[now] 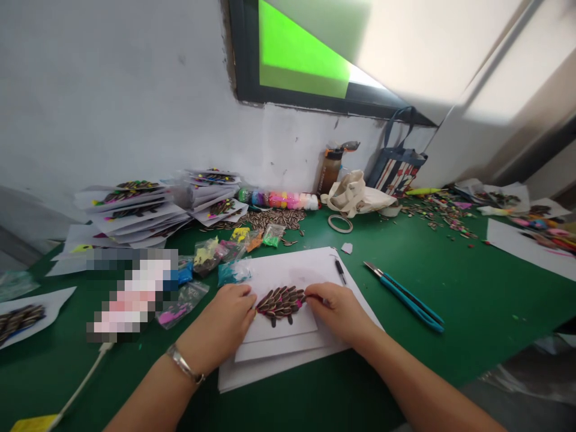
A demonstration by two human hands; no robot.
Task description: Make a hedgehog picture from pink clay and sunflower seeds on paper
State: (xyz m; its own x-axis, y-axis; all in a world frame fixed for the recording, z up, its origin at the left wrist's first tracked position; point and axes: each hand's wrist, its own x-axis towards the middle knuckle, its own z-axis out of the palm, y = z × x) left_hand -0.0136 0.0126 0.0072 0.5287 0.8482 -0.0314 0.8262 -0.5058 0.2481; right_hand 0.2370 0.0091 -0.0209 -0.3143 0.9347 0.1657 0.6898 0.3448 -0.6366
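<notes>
White paper sheets (270, 366) lie stacked on the green table (288, 414). On the top sheet is a hedgehog-like shape of dark striped seeds (281, 303), with bits of pink clay between them and two seeds below like feet. At its left end rests my left hand (229, 318), thumb and fingers bent together by the paper; what they hold, if anything, is hidden. My right hand (335, 309) pinches at the shape's right end, and the thing between its fingertips is too small to make out.
Blue-handled tweezers (411, 303) lie to the right, a black pen (340, 272) on the paper. Bags of coloured clay (207, 255), loose seeds (281, 220), a tape roll (340, 224) and stacked seed pictures (135, 222) sit farther back. A cable (83, 384) runs at left.
</notes>
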